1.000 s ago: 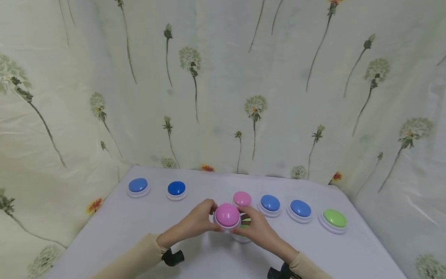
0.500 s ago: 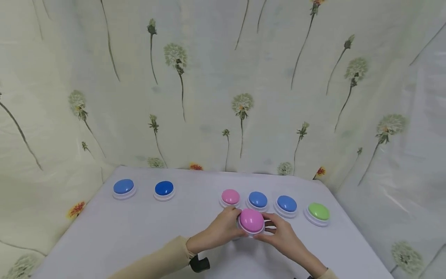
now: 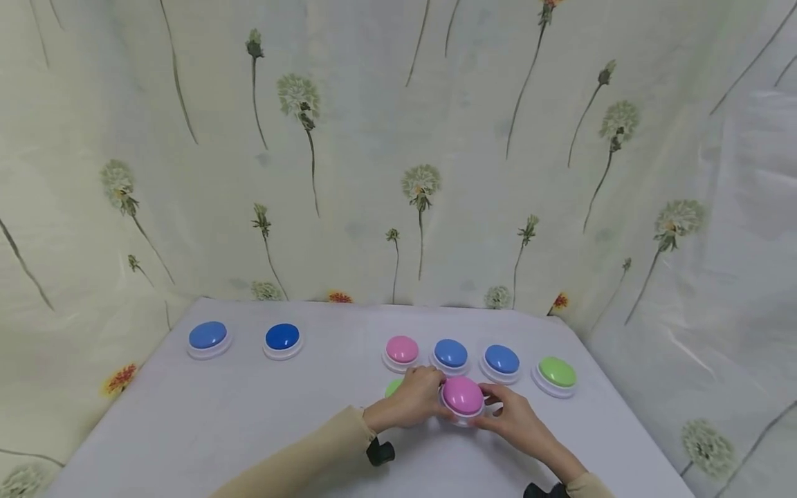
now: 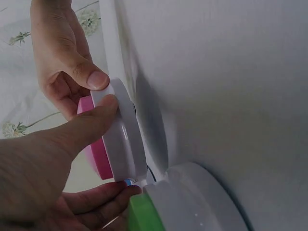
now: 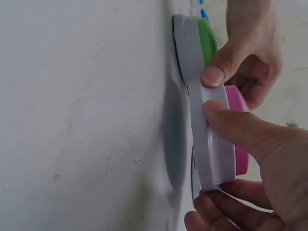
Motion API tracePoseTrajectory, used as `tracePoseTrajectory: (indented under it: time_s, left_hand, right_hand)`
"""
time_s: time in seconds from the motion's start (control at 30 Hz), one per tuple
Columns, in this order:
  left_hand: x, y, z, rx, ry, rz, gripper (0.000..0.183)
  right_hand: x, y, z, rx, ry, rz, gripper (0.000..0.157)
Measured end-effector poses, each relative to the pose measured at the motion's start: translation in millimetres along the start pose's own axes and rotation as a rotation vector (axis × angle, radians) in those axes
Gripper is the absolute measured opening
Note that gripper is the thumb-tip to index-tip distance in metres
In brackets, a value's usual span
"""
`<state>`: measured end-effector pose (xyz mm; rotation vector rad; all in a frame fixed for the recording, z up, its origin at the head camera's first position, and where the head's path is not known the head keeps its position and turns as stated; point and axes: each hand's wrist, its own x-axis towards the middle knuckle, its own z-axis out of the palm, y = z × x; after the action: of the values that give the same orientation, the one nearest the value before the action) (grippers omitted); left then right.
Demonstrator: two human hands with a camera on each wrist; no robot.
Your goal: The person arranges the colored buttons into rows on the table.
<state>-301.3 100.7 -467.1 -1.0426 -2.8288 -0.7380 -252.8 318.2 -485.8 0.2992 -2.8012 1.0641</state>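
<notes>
Both hands hold a round pink push button (image 3: pixel 463 395) with a white base, one on each side of it. My left hand (image 3: pixel 416 399) grips its left edge, with the thumb on the white base. From the right, my right hand (image 3: pixel 515 420) grips the opposite edge, thumb at the front and fingers behind. In the right wrist view, a shadow shows under the base (image 5: pixel 219 154), which is just off the table. A green push button (image 3: pixel 393 387) stands left of it, mostly hidden behind my left hand.
Behind the hands stand another pink button (image 3: pixel 402 349), two blue buttons (image 3: pixel 450 353) and a green button (image 3: pixel 557 372) in a row. Two more blue buttons (image 3: pixel 208 335) are at the back left of the white table (image 3: pixel 236 415). A flowered curtain (image 3: pixel 361 152) surrounds the table.
Both hands have carried the pink button right, from in front of the nearer green button to its right side, and lowered it. The head view has turned right.
</notes>
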Motion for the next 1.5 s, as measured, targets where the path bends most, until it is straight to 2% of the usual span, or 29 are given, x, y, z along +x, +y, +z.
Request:
tracePoseTrajectory:
  time_s: [0.13, 0.3, 0.5, 0.7, 0.83, 0.93, 1.03, 1.13, 1.27, 1.5]
  left_hand:
    - [7.1, -6.0, 6.5, 0.005, -0.030, -0.013, 0.058]
    - [9.4, -8.6, 10.5, 0.043, -0.047, -0.008, 0.059]
    - [10.3, -9.5, 12.6, 0.049, -0.060, -0.002, 0.057]
    - [9.9, -8.7, 10.6, 0.051, -0.054, 0.008, 0.058]
    - [9.9, -9.2, 10.4, 0.049, -0.062, 0.007, 0.060]
    - [8.3, -8.9, 9.2, 0.054, -0.078, 0.001, 0.067]
    - [4.7, -8.3, 3.7, 0.073, -0.083, 0.000, 0.075]
    - [-2.0, -9.1, -6.5, 0.059, -0.060, 0.010, 0.072]
    - [-11.9, -8.8, -23.5, 0.033, -0.018, 0.035, 0.062]
    - [-28.8, -10.8, -45.7, 0.053, 0.027, 0.077, 0.061]
  right_hand:
    - [5, 9, 3.7, -0.039, -0.008, -0.048, 0.066]
    - [7, 17, 6.7, -0.032, -0.021, -0.091, 0.067]
    - [8, 23, 12.0, -0.031, -0.010, -0.079, 0.068]
    - [7, 20, 11.0, -0.010, 0.006, -0.112, 0.066]
    - [7, 18, 10.7, -0.011, -0.012, -0.114, 0.067]
    - [7, 17, 9.7, -0.038, -0.029, -0.104, 0.072]
    - [8, 12, 7.1, -0.077, -0.017, -0.064, 0.076]
    - [9, 3, 4.6, -0.115, 0.028, -0.022, 0.076]
    - [9, -10, 3.0, -0.138, 0.082, -0.044, 0.072]
    - [10, -29, 10.0, -0.141, 0.094, -0.109, 0.069]
